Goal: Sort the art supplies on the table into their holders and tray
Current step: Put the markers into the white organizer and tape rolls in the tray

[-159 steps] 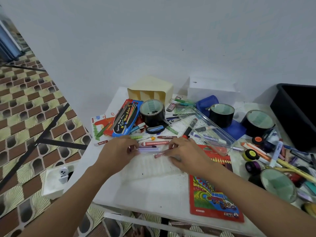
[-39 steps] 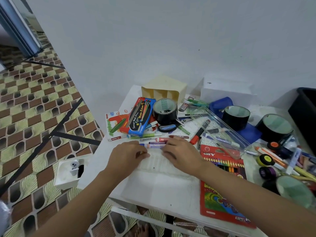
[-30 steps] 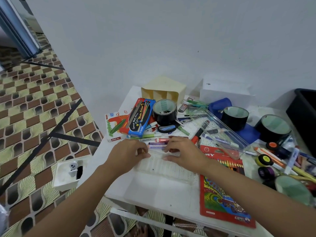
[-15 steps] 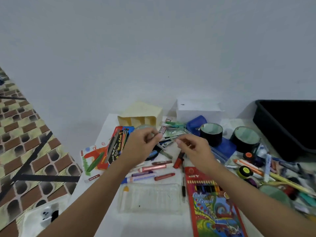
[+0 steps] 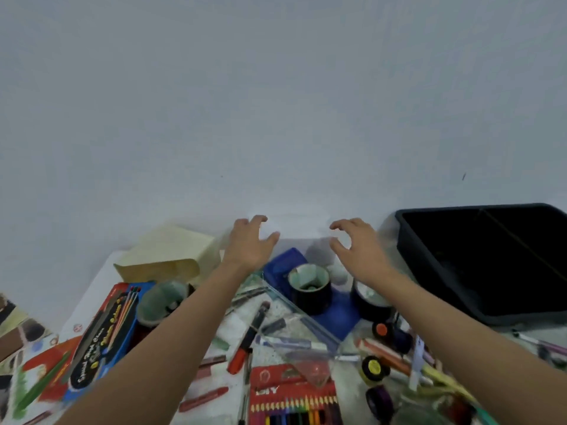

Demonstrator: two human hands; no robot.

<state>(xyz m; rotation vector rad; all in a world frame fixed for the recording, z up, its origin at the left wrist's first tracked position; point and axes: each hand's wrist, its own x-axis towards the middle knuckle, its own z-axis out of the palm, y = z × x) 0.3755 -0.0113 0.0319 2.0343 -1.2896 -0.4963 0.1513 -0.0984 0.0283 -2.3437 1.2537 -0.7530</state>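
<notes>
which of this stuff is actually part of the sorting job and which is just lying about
Part of the job:
- cream holder, white box, black bin
- red marker, crayon, colour pencil pack, blue pen pack, tape roll
- left hand and right hand, both empty, near the white box

Just lying about:
- patterned floor
- wall

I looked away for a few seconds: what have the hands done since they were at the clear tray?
Both hands left the clear tray and moved toward the wall. The left hand and right hand now reach, fingers spread and holding nothing, toward either side of the white box. The cream holder, black tape roll and black bin stayed put.
</notes>
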